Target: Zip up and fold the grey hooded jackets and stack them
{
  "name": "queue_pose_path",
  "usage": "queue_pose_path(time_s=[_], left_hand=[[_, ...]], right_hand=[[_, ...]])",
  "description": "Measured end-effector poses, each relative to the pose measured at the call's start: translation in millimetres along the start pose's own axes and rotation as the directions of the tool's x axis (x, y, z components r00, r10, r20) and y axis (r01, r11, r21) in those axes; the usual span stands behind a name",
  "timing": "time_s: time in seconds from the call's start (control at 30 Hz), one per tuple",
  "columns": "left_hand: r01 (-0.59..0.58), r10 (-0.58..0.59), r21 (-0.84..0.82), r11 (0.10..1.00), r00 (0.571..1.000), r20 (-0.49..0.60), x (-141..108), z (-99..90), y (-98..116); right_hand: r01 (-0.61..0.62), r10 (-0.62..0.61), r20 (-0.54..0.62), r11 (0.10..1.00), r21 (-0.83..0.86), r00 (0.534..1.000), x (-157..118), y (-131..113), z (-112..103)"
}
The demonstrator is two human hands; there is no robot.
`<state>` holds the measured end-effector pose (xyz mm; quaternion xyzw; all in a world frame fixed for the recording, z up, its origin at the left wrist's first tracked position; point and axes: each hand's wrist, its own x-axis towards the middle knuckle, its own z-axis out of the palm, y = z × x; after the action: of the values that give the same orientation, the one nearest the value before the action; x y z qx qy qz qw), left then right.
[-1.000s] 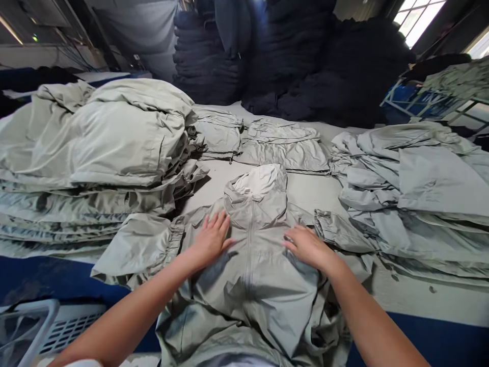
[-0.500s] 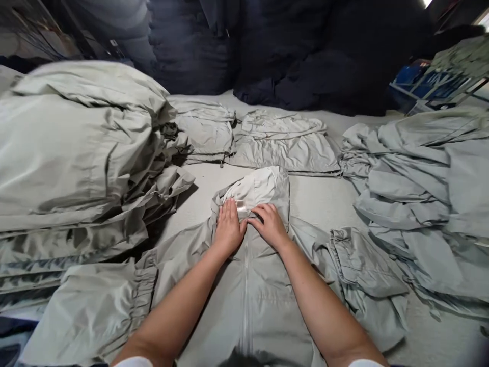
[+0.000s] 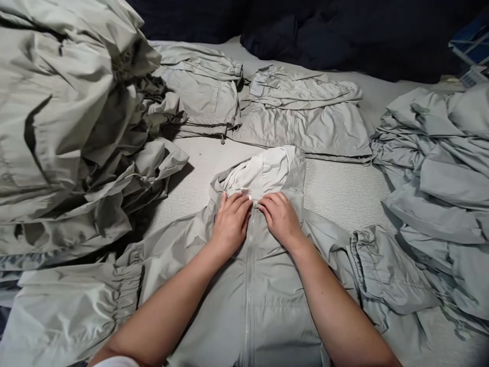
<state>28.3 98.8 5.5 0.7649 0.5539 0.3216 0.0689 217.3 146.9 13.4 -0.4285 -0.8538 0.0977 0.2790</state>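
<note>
A grey-green hooded jacket (image 3: pixel 225 311) lies front up on the table, its zipper (image 3: pixel 249 285) running down the middle. The hood (image 3: pixel 284 168) is spread away from me with its pale lining showing. My left hand (image 3: pixel 231 221) is closed on the left side of the collar, thumb and fingers together beside the zipper's top. Across from it, my right hand (image 3: pixel 280 219) pinches the collar's right side close to the zipper end. A small white label (image 3: pixel 246 193) shows just above my left fingertips. The cloth between my fingers is mostly hidden.
A tall heap of similar garments (image 3: pixel 72 137) rises at the left. Another pile (image 3: pixel 454 178) lies at the right. Two folded garments (image 3: pixel 202 97) (image 3: pixel 305 122) rest at the back of the table (image 3: pixel 336 191). Dark cloth (image 3: pixel 344 35) stands behind.
My left hand has gone from lying flat on the collar to fingers curled at its edge. My right hand stays at the collar. The view has tilted down and come nearer.
</note>
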Motion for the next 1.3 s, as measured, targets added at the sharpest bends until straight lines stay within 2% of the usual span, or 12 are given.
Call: queue_pose_path(time_s=[0.23,0.4,1.0,1.17,1.3], left_hand=[[0.033,-0.032,-0.072,0.997,0.999,0.027,8,-7.7,-6],[0.070,-0.067,-0.112,0.991,0.997,0.029,11,-10.3,-9],[0.144,-0.137,-0.079,0.986,0.986,0.091,13,-11.0,-9],[0.165,-0.151,-0.168,0.972,0.984,0.092,15,-12.4,-11],[0.176,-0.161,-0.208,0.962,0.983,0.087,16,-13.2,-11]], right_hand=[[0.041,-0.041,-0.018,0.999,-0.011,0.999,1,-5,-6],[0.017,-0.017,0.008,1.000,0.011,1.000,1,-7,-7],[0.083,-0.088,0.054,0.993,0.088,0.995,3,-11,-10],[0.093,-0.095,0.013,0.990,0.109,0.995,3,-14,-12],[0.062,-0.059,-0.020,0.976,0.208,0.998,4,-18,-13]])
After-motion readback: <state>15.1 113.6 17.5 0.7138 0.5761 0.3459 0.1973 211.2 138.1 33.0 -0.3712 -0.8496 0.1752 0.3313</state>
